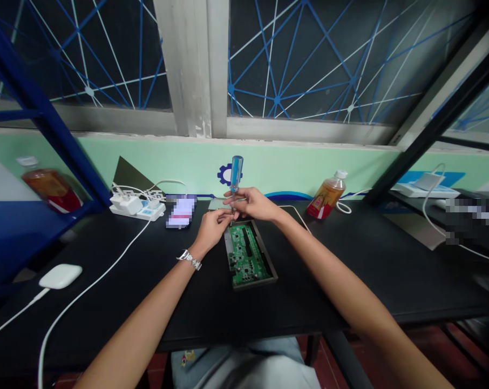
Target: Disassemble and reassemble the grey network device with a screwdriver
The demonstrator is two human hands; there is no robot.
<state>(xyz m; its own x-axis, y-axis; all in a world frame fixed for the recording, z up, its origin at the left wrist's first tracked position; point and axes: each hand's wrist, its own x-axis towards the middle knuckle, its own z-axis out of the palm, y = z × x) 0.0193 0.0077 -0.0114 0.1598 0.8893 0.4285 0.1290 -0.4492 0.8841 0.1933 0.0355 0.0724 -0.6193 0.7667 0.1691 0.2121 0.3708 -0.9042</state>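
Observation:
A screwdriver with a clear blue handle stands nearly upright, its tip down at the far left corner of a green circuit board. The board sits in a shallow grey metal frame on the black desk. My right hand is closed around the screwdriver just below the handle, some fingers loosely bent. My left hand, with a silver watch at its wrist, pinches around the lower shaft by the frame's far left corner. Fingers partly hide the tip and whatever it touches.
Behind my left hand lie a phone and a white power strip with plugs. A white earbud case and cables lie at left. One drink bottle stands at back right, another at far left.

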